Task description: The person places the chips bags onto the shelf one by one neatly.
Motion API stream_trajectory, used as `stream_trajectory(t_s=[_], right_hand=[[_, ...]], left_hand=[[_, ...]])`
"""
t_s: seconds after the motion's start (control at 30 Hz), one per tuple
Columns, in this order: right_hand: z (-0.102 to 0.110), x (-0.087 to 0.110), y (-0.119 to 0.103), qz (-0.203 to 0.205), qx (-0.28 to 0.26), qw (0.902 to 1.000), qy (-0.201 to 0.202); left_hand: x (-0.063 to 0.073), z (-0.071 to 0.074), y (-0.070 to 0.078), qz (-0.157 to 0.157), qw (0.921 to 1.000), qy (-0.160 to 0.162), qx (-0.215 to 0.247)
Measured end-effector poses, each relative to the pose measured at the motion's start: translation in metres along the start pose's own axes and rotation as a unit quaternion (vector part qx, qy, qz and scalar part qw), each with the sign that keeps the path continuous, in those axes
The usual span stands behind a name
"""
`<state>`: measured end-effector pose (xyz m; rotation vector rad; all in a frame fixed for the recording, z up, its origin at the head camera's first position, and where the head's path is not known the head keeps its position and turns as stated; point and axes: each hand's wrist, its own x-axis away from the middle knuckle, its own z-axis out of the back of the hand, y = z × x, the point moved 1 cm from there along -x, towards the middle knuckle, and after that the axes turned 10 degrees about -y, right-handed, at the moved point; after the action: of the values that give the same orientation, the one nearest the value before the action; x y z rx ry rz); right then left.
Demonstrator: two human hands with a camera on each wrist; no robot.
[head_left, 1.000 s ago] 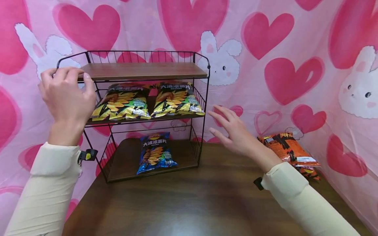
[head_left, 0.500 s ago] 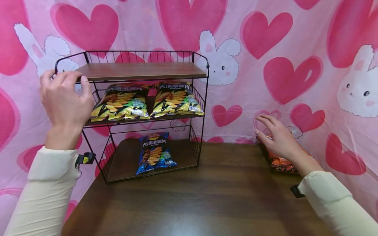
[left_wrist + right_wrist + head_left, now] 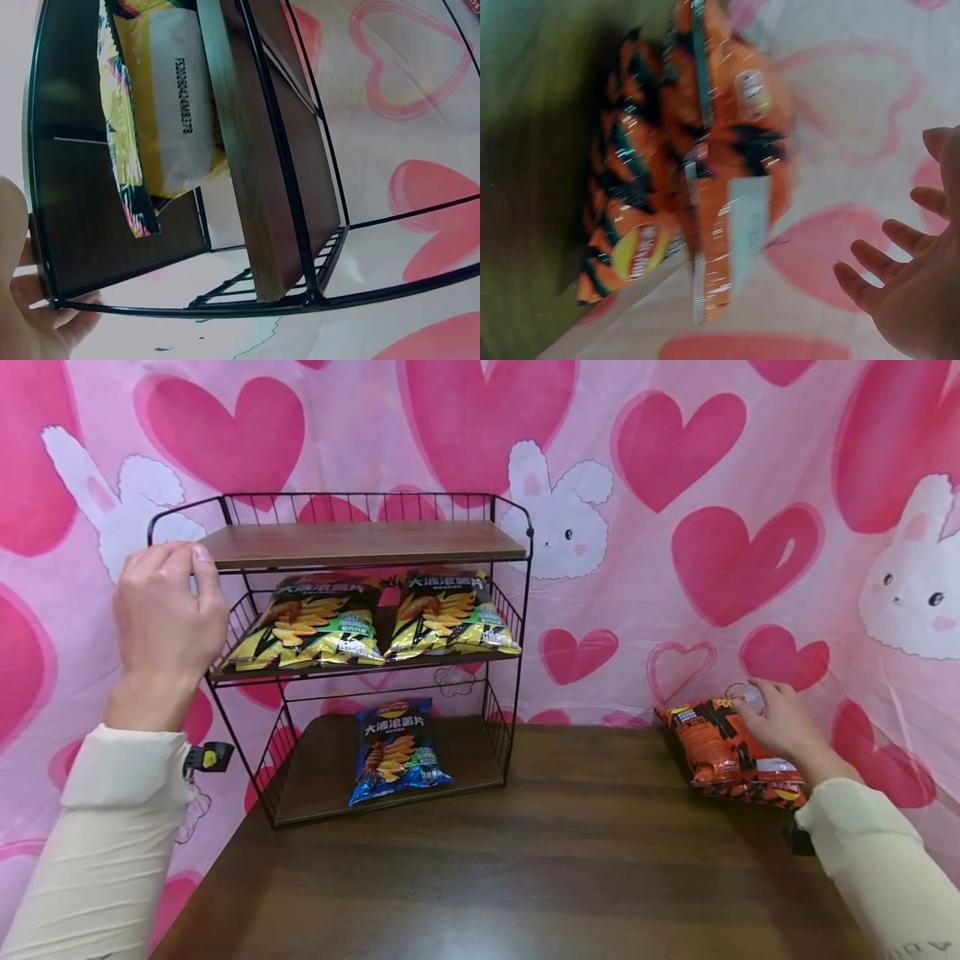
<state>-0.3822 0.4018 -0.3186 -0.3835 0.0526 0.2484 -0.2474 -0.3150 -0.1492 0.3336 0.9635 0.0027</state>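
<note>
My left hand (image 3: 168, 610) grips the upper left front corner of a black wire rack with wooden shelves (image 3: 360, 539). In the left wrist view, its fingers (image 3: 28, 289) lie partly behind the thin black frame. At the table's right side, my right hand (image 3: 787, 727) is close beside two stacked orange chip bags, the upper bag (image 3: 705, 743) and the lower bag (image 3: 776, 795). The right wrist view shows that hand's fingers (image 3: 874, 262) spread and relaxed, apart from the bags and holding nothing.
Two black-and-yellow chip bags, a left one (image 3: 311, 627) and a right one (image 3: 450, 614), lean on the middle shelf. On the bottom shelf lies a blue chip bag (image 3: 396, 752). The brown wooden table (image 3: 525, 868) meets a pink heart-patterned cloth backdrop (image 3: 622, 585).
My right hand has moved right from beside the rack, passing over the orange chip bags to their far side. The left hand stays at the rack corner, its fingers slightly more curled.
</note>
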Motion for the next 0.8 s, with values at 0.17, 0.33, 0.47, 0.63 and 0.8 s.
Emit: stream_trajectory(t_s=[0.17, 0.33, 0.47, 0.63, 0.8], right_hand=[[-0.01, 0.002, 0.028, -0.043, -0.003, 0.9978, -0.05], [-0.013, 0.005, 0.041, -0.076, -0.022, 0.9921, -0.098], [-0.017, 0.004, 0.047, -0.087, -0.035, 0.9876, -0.126], [-0.022, 0.003, 0.051, -0.101, -0.036, 0.9829, -0.15], [-0.026, -0.001, 0.052, -0.112, -0.019, 0.9812, -0.155]], left_hand=[[-0.005, -0.001, 0.0, -0.013, 0.9998, -0.017, 0.002], [-0.008, -0.002, -0.001, -0.016, 0.9993, -0.034, -0.004], [-0.01, -0.001, -0.002, -0.022, 0.9988, -0.042, -0.01], [-0.012, 0.0, -0.003, -0.012, 0.9978, -0.064, -0.015], [-0.012, 0.001, -0.005, -0.003, 0.9967, -0.08, -0.017]])
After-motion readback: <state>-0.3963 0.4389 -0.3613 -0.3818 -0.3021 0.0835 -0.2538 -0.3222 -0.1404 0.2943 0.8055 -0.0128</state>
